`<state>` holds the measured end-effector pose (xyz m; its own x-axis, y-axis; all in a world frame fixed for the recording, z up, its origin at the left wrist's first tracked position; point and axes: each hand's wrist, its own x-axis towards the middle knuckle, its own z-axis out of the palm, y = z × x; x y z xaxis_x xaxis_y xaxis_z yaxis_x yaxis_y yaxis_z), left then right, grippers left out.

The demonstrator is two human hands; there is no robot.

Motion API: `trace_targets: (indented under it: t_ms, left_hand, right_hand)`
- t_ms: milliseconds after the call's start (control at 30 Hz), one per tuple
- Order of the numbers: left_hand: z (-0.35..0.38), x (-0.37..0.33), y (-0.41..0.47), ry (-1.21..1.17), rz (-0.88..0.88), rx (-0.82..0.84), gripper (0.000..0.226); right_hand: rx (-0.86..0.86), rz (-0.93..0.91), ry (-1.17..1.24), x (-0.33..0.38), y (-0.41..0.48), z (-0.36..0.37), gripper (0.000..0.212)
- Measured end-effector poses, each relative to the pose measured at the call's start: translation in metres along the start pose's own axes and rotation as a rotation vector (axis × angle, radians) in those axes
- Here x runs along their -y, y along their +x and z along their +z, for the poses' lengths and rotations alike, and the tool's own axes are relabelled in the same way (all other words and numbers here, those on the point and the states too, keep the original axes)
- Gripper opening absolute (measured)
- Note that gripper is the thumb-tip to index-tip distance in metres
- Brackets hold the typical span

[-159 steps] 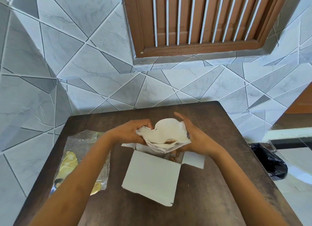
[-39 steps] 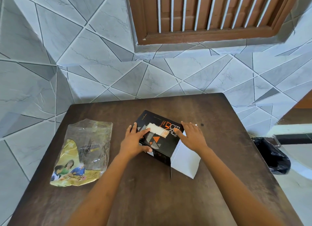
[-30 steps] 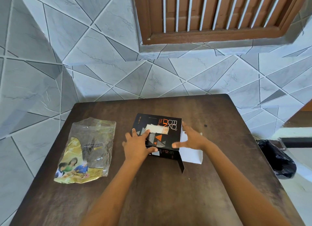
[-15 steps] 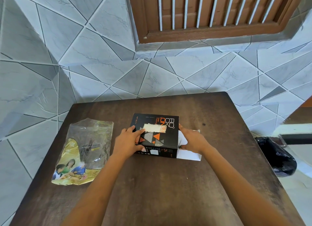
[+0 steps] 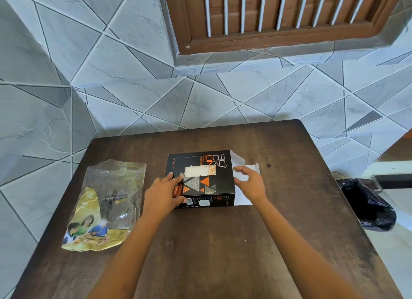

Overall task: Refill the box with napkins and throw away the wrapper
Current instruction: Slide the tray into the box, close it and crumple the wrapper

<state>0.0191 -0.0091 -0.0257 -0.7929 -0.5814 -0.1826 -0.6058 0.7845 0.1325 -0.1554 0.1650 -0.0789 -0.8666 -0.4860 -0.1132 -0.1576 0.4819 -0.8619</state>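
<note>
Clasps left end of black box [image 5: 219, 188] with left grip [image 5: 162, 194], thumb on front. Has right grip [image 5: 249, 182], fingers straight, nothing held, at white end flap [image 5: 242, 198]. Has box on desk [image 5: 223, 243], napkins [image 5: 195, 171] in top slot, wrapper [image 5: 107, 205] flat to its left, apart.

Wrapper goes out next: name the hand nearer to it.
Left. The left hand holds the box end beside the wrapper; the right hand is past the box, at its white flaps.
</note>
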Motion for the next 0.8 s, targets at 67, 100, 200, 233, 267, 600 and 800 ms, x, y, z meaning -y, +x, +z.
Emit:
trace_targets:
  t_ms: [67, 100, 200, 233, 267, 600, 800]
  left_hand:
    - [0.001, 0.0, -0.001, -0.003, -0.001, -0.007, 0.071]
    - [0.001, 0.0, -0.001, -0.001, -0.001, -0.01, 0.071]
    - [0.001, -0.001, -0.002, -0.002, -0.003, -0.015, 0.071]
    - [0.001, -0.001, -0.002, -0.007, -0.006, -0.017, 0.071]
    - [0.001, -0.001, -0.003, -0.012, -0.008, -0.019, 0.07]
    - [0.0, 0.001, -0.004, -0.037, -0.015, -0.015, 0.071]
    - [-0.001, -0.004, -0.004, 0.007, 0.004, -0.008, 0.069]
  right_hand:
    - [-0.164, 0.04, -0.254, -0.006, 0.002, -0.005, 0.062]
    - [-0.18, 0.096, -0.348, -0.008, 0.004, -0.008, 0.076]
    - [-0.026, 0.326, -0.397, -0.016, 0.01, -0.016, 0.098]
    - [0.023, 0.373, -0.364, -0.019, 0.011, -0.016, 0.096]
    - [0.047, 0.398, -0.329, -0.022, 0.012, -0.015, 0.093]
    - [0.053, 0.226, -0.224, -0.023, 0.013, -0.029, 0.095]
    - [0.333, 0.113, -0.413, -0.018, 0.016, -0.027, 0.118]
